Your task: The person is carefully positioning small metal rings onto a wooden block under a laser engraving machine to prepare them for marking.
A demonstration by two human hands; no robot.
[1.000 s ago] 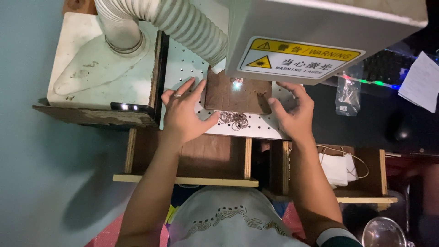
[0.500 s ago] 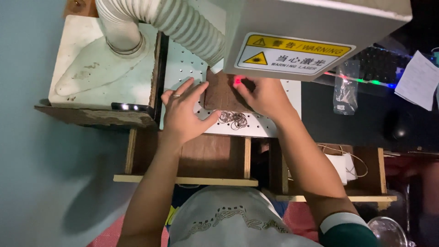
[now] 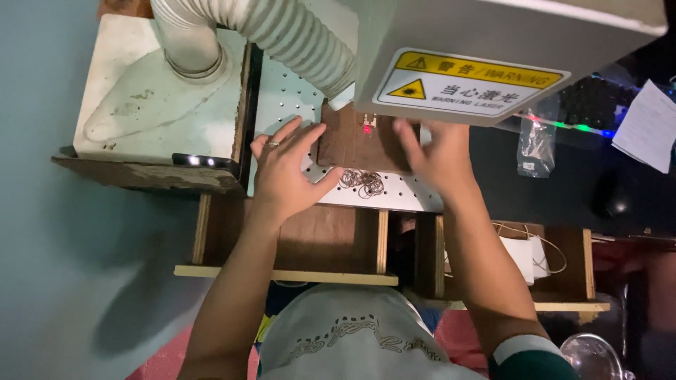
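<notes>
From up here I see my left hand (image 3: pixel 285 172) spread flat, fingers (image 3: pixel 299 134) splayed wide and gripping nothing, the tips pressing against the left edge of the brown wooden block (image 3: pixel 352 144) that lies on the white perforated plate (image 3: pixel 394 197) of the desk. The block sits directly to the right of those fingertips, between my two hands, its long axis running left to right under the grey laser head (image 3: pixel 493 49), so each hand meets one short end; the left one looks a touch nearer and shows more of its contact. The block is dark, flat and rectangular, with a red dot of light (image 3: pixel 366 129) and a small pale piece just beside it near the far edge. A heap of thin wire rings (image 3: pixel 361 181) lies on the plate just in front of the block, apart from both hands. My right hand (image 3: pixel 436 155) rests open over the block's right end, fingers extended toward the machine, closed on nothing that I can see
</notes>
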